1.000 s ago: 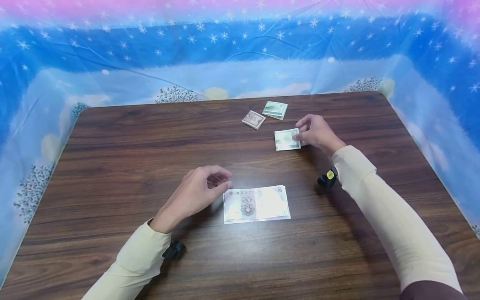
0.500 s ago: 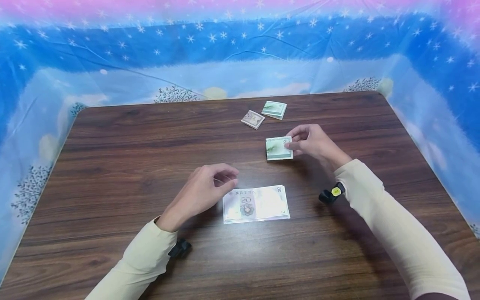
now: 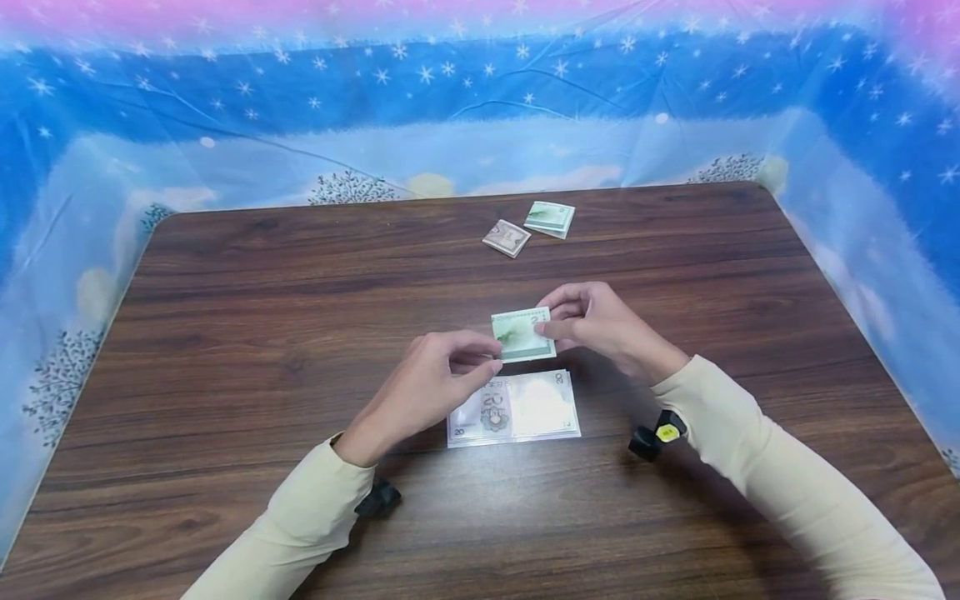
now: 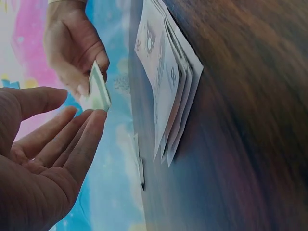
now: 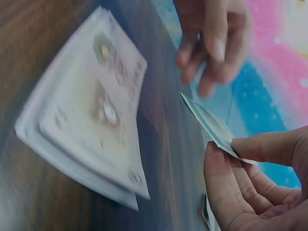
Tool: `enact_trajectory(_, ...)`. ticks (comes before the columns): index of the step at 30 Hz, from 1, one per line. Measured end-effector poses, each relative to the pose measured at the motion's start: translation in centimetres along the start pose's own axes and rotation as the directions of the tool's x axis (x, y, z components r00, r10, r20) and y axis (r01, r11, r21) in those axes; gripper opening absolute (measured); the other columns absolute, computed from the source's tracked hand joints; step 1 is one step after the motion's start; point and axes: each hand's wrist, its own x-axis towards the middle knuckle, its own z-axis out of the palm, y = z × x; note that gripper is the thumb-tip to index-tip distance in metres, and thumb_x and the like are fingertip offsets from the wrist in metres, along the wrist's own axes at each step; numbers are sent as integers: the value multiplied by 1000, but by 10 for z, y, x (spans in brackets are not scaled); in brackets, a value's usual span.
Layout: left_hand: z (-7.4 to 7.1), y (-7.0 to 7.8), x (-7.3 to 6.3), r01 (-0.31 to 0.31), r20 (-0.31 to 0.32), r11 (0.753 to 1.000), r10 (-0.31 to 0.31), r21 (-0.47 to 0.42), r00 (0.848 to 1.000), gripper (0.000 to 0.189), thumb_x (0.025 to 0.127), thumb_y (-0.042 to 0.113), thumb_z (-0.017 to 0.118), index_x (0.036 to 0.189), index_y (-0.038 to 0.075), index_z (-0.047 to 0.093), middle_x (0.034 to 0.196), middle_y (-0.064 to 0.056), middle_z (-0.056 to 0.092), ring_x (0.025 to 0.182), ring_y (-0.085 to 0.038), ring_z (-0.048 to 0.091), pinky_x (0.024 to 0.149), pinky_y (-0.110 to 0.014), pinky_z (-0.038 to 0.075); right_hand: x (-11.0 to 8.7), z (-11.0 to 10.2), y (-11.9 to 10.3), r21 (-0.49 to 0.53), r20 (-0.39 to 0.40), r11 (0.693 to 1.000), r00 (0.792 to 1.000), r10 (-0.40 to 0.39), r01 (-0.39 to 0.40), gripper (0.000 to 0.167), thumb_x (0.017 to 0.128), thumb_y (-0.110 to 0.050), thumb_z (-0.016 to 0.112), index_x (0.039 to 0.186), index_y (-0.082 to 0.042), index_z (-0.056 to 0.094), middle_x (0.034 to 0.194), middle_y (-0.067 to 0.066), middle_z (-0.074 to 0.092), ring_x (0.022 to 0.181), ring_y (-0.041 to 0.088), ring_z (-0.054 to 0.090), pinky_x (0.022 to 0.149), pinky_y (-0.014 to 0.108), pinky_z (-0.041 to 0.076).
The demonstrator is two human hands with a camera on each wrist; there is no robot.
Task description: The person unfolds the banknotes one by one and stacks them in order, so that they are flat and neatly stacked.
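A folded green banknote (image 3: 516,340) is pinched between the thumb and fingers of my right hand (image 3: 603,332), lifted just behind a stack of flat banknotes (image 3: 536,410). The stack's top note is marked 20. My left hand (image 3: 431,379) reaches toward the folded note's left edge with thumb and fingers spread. In the left wrist view, a gap separates the left thumb from its fingers (image 4: 86,144), and nothing is gripped there. The right wrist view shows the right thumb (image 5: 269,147) pressing the green note (image 5: 211,122) against the fingers.
Farther back on the dark wooden table (image 3: 300,292) lie a folded brownish banknote (image 3: 507,238) and another folded green banknote (image 3: 551,218). A blue and pink snowflake cloth (image 3: 450,92) hangs around the table's back and sides.
My right hand has brought the folded green banknote left and nearer, to just behind the stack. My left hand has shifted right toward it. The two folded notes at the back stay put.
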Motion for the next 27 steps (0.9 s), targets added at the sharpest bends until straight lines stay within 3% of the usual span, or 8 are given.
enact_trajectory(15, 9, 0, 4, 36, -53, 999, -37, -15, 998, 42, 93, 21, 77, 129, 2, 68, 126, -14, 69, 103, -22, 72, 85, -31, 58, -9, 28, -3, 136, 104, 991, 994, -26, 12, 30, 87, 3, 73, 114, 8, 59, 101, 21, 71, 85, 26, 72, 81, 44, 61)
enact_trajectory(21, 12, 0, 5, 30, -81, 1000, -30, -7, 996, 47, 90, 28, 80, 129, 6, 68, 124, -9, 70, 100, -17, 73, 82, -27, 58, -9, 35, -4, 69, 93, 997, 995, -23, 17, 33, 85, -6, 79, 112, 3, 62, 100, 17, 74, 88, 27, 72, 81, 40, 60)
enact_trajectory(27, 14, -2, 6, 21, -108, 1000, -20, 10, 994, 43, 87, 21, 82, 124, 3, 70, 121, -11, 72, 99, -17, 73, 83, -29, 59, -9, 37, -5, 21, 75, 999, 996, -36, 35, 34, 84, -9, 81, 110, 1, 63, 97, 14, 73, 88, 26, 71, 81, 36, 59)
